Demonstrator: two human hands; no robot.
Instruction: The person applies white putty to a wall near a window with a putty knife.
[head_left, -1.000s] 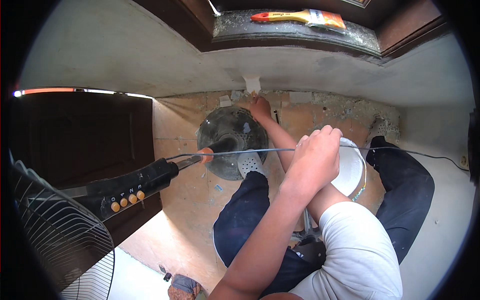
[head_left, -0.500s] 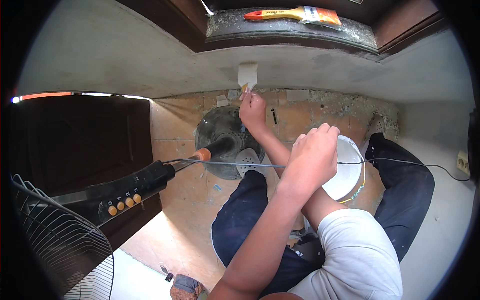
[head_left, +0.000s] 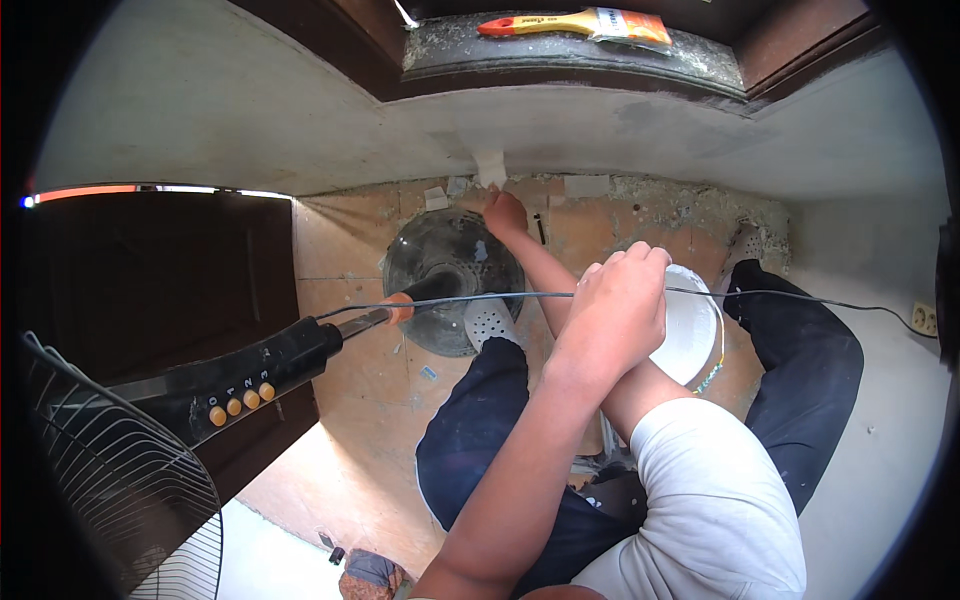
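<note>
My left hand [head_left: 625,305] is closed on the near-left rim of a white bucket [head_left: 685,345] holding white material. My right arm crosses beneath the left one, and my right hand [head_left: 505,210] grips a paintbrush [head_left: 491,168] whose white-coated head is against the lower wall [head_left: 380,140]. The brush handle is mostly hidden by the fingers. A thin dark cable [head_left: 800,300] passes across the bucket and my left hand. Below my right hand lie the round black fan base [head_left: 430,245] and my shoe [head_left: 488,322].
A fan pole with buttons [head_left: 240,400] and a wire cage [head_left: 130,500] slants in at left, beside a dark door [head_left: 170,270]. A second brush [head_left: 570,28] rests on the sill above. A socket [head_left: 923,319] is at right. Paper scraps [head_left: 586,185] and debris lie along the tiled floor's edge.
The brush in my right hand rose up the wall about half a second ago and is now lower again, near the floor line. My left hand stays on the bucket.
</note>
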